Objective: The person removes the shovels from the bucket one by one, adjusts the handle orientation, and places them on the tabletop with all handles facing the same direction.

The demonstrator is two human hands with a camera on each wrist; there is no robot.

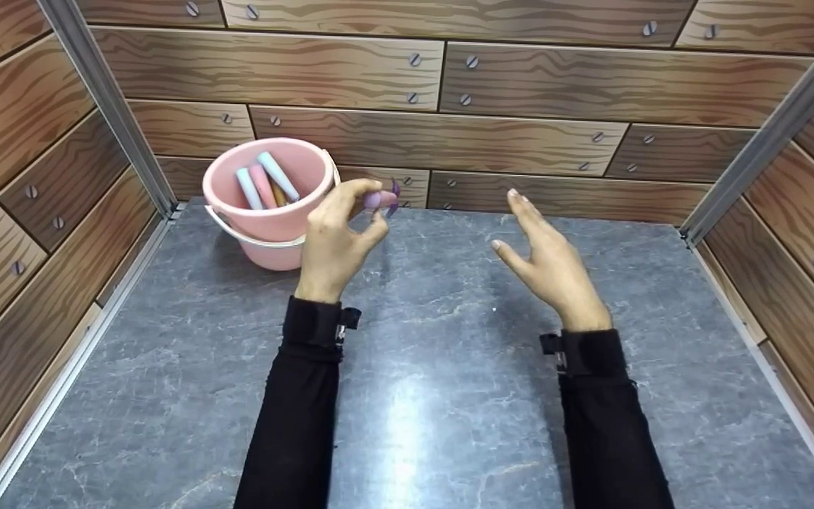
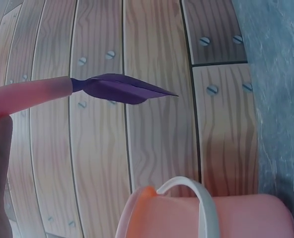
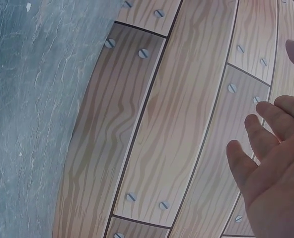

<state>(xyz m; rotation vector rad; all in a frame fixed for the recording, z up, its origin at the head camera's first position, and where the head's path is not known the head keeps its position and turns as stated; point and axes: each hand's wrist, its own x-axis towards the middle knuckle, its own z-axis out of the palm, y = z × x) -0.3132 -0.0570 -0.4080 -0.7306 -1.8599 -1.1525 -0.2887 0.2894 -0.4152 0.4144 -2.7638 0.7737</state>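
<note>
My left hand (image 1: pixel 336 237) is raised just right of the pink bucket (image 1: pixel 276 256) and pinches a small trowel (image 1: pixel 380 199) between thumb and fingers. In the left wrist view the trowel (image 2: pixel 30 95) shows a pink handle and a narrow, pointed purple blade. Inside the bucket lean several handles (image 1: pixel 263 185), light blue, pink and orange-brown; their lower ends are hidden. To the right, my right hand (image 1: pixel 552 261) hovers over the table with thumb and fingers apart. It holds nothing, and in the right wrist view the right hand (image 3: pixel 281 173) has loosely extended fingers.
A grey marbled tabletop (image 1: pixel 435 325) lies under both hands. Wood-plank panels (image 1: pixel 520 141) close off the back and both sides, with metal posts (image 1: pixel 107 99) in the corners. The bucket's white handle (image 1: pixel 255 240) hangs around its front.
</note>
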